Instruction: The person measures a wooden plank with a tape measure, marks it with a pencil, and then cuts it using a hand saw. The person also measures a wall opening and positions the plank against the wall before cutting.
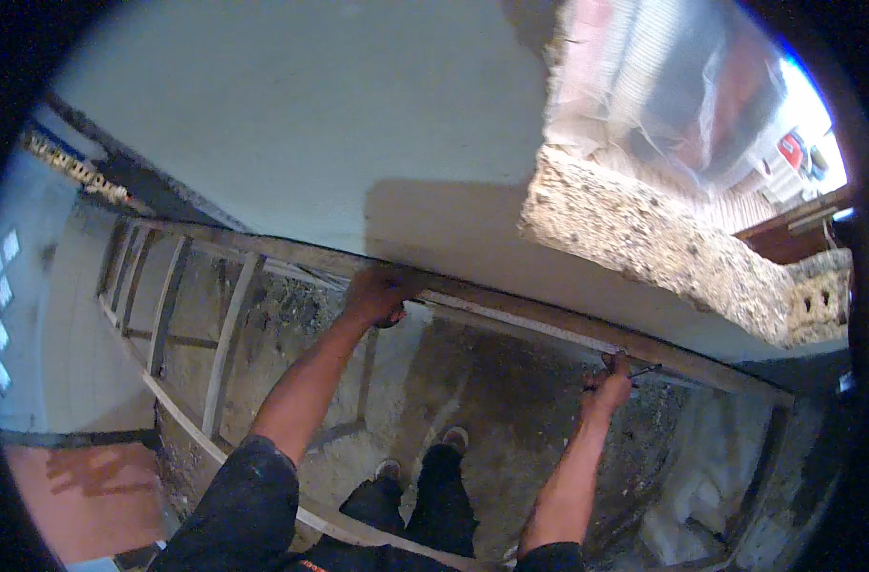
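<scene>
1. Reaching forward, both bare hands meet the far rail [301,254] of a wooden frame; this rail is the landmark below.
2. Left grip [375,294]: at the far rail, left of its middle, fingers curled inward. Cannot tell whether they hold the rail, the strip or both.
3. Right grip [610,383]: just on the near side of the far rail, right of its middle. Narrow, closed around a thin dark tool [648,369] whose tip points right; exact kind too small to tell.
4. Pale strip [520,324]: straight, lying along the near side of the far rail, spanning the stretch between the two hands. Markings, if any, unreadable.
5. Slats [231,353]: run from the far rail's left part toward the near rail [179,413], ladder-fashion.
6. Wall [263,143]: smooth, grey-green, beyond the far rail; a shadow falls on it.
7. Rough masonry ledge [635,238]: beyond the far rail's right half, crumbly edge; clear plastic sheeting [682,105] farther beyond.
8. Shoes [454,438]: on the near side of the far rail, standing on a stained floor [511,400].
</scene>
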Tool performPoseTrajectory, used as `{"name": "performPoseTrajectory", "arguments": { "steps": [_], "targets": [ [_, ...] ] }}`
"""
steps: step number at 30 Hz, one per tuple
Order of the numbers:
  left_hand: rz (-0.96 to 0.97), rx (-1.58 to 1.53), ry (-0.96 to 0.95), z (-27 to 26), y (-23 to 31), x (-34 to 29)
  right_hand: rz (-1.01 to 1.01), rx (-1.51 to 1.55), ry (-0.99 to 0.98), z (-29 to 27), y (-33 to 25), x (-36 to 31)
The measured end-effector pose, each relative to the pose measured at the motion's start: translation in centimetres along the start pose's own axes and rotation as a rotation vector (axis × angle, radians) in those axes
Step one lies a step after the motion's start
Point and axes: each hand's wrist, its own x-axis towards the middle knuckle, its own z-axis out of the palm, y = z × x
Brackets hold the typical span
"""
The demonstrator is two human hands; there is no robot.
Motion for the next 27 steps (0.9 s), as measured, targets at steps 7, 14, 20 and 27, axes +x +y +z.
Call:
{"name": "performPoseTrajectory", "arguments": {
  "steps": [7,14,20,27],
  "targets": [
    [-0.07,0.221,-0.015,0.7,0.3,0.5,0.041,0.037,-0.013,-0.2,-0.1,-0.1],
    [-0.038,0.222,-0.044,0.3,1.3,1.0,-0.027,-0.012,-0.005,-0.6,0.4,0.4],
    [-0.182,0.058,-0.162,-0.1,1.4,1.0,-0.134,-0.104,0.162,0.1,-0.9,-3.1],
    [0.026,0.188,-0.087,0.3,0.0,1.1,-0.575,-0.676,-0.506,7.5,1.9,-7.7]
  ]
}}
